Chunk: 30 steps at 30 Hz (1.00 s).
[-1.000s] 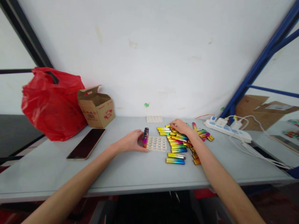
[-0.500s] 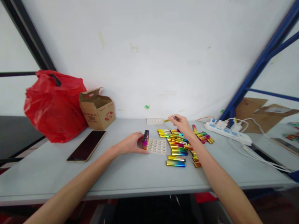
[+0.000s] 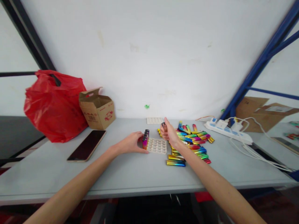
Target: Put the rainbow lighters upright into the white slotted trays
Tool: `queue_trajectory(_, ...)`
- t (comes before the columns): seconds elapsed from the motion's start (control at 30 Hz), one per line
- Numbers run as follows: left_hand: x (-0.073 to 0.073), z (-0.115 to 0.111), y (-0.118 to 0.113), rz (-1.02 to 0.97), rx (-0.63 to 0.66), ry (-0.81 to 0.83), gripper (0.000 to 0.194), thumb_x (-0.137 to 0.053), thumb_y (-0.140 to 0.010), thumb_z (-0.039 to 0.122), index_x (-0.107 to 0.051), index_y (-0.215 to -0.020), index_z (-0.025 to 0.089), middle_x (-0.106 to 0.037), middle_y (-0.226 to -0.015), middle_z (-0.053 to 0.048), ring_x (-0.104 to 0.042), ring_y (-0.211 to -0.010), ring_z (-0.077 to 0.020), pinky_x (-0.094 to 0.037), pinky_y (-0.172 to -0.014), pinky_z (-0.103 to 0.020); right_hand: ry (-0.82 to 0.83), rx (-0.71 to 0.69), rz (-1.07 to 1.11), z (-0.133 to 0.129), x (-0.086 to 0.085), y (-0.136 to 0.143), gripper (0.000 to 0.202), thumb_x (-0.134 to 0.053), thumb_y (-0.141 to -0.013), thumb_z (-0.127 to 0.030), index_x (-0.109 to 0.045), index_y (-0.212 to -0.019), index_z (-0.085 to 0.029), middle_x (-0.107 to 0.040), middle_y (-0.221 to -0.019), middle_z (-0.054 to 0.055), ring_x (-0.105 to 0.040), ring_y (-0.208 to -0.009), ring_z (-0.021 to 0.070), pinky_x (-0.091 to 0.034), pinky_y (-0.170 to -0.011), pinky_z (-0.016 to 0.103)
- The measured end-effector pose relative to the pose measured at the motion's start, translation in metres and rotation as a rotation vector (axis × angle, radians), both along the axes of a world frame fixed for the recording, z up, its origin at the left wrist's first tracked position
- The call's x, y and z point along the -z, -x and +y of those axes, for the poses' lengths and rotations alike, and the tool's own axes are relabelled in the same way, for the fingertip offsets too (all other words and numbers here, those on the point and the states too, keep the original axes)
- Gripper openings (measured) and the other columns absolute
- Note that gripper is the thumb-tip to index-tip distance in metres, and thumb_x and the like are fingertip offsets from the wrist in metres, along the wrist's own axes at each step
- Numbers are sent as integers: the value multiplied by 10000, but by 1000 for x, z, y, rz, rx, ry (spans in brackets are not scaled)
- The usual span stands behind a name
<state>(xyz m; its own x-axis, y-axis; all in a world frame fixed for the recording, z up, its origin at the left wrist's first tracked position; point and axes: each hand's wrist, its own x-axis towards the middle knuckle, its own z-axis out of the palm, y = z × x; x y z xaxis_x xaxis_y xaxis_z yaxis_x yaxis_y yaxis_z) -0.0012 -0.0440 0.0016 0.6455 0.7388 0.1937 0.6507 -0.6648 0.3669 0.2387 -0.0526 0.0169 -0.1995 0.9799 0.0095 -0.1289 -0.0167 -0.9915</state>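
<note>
Right hand (image 3: pixel 170 133)'s swung left, its fingers curling shut on a dark-topped lighter (image 3: pixel 163 125); shiny purple-orange lighters (image 3: pixel 145 142) are standing between left hand (image 3: pixel 132 142)'s half-open fingers.

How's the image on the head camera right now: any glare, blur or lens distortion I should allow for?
Head view: even, soft light; bright glints along the foil-coloured lighters; the fine print on the cardboard box too soft to read; the desk's front edge bowed by the wide lens; deep shadow under the desk; the right hand's grip detail too small to judge finely.
</note>
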Motion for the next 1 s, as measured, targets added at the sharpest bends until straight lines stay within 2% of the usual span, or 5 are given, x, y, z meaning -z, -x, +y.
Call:
queue_trajectory(0.2, 0, 0, 0, -2, 7, 2, 641, -794, -658, 765, -637, -905, 195, -678, -946, -62, -648, -870, -264, -489, -788, -350, -36, 80, -76, 2, 13, 5, 506, -447, -938, -581, -321, -576, -251, -214, -494, -77, -123, -432, 77, -118, -392, 218)
queue_trajectory(0.37, -1, 0, 0, -16, 12, 2, 640, -795, -652, 769, -641, -893, 196, -684, -936, -62, -649, -859, -268, -491, -781, -355, -50, 26, -120, 1, 16, 3, 581, -446, -948, -724, -421, -629, -239, -234, -524, -80, -171, -429, 81, -164, -403, 227)
queue_trajectory(0.63, 1, 1, -1, -13, 1, -6, 661, -801, -635, 779, -651, -890, 188, -694, -928, -73, -660, -850, -287, -491, -775, -363, -423, -19, -285, 7, 22, 1, 470, -514, -980, -658, -629, -1070, -212, -649, -843, 4, -622, -722, 154, -525, -707, 295)
queue_trajectory(0.77, 1, 1, 0, -21, 3, 7, 645, -802, -643, 763, -656, -905, 192, -702, -939, -70, -660, -858, -283, -490, -777, -358, -510, 3, -403, 7, 29, 0, 328, -569, -995, -541, -606, -1069, -224, -776, -1003, 58, -735, -963, 216, -532, -904, 358)
queue_trajectory(1.0, -1, 0, 0, -26, -6, 27, 649, -816, -639, 750, -661, -931, 191, -717, -959, -76, -668, -867, -292, -490, -782, -361, -626, 31, -663, 6, 31, 2, 162, -561, -1031, -387, -566, -1116, -249, -813, -962, 38, -765, -906, 226, -530, -843, 348)
